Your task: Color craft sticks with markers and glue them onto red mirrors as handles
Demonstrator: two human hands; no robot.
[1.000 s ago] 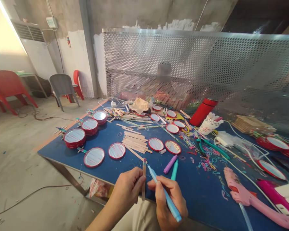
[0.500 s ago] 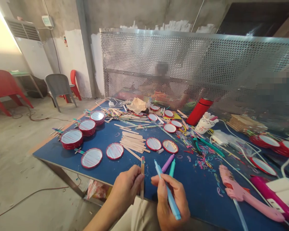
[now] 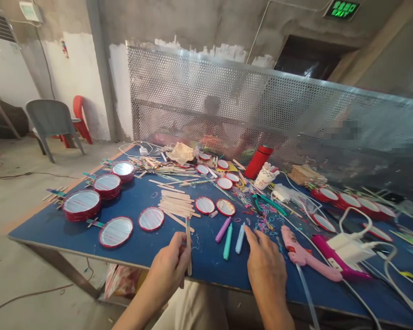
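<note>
My left hand [image 3: 168, 259] is closed around a wooden craft stick [image 3: 188, 247], which stands upright near the table's front edge. Its upper end is darker than the rest. To the right, my right hand [image 3: 266, 266] lies low over the table with its fingers stretched out, holding nothing. By its index fingertip rests a light blue marker [image 3: 240, 238]; whether they touch I cannot tell. A green marker [image 3: 227, 243] and a purple marker [image 3: 223, 230] lie just left of that one. Beyond my left hand is a pile of plain craft sticks [image 3: 175, 201].
Red-rimmed round pieces [image 3: 151, 218] lie around the blue table [image 3: 124, 263], some stacked at left. A pink glue gun [image 3: 303, 254] and a magenta power strip [image 3: 351, 270] are at right. A red flask [image 3: 259, 162] stands before a perforated metal panel [image 3: 179, 91].
My right hand has let go of the light blue marker, which now lies beside the other two, and has opened. The view has turned to the right. My left hand still holds the craft stick.
</note>
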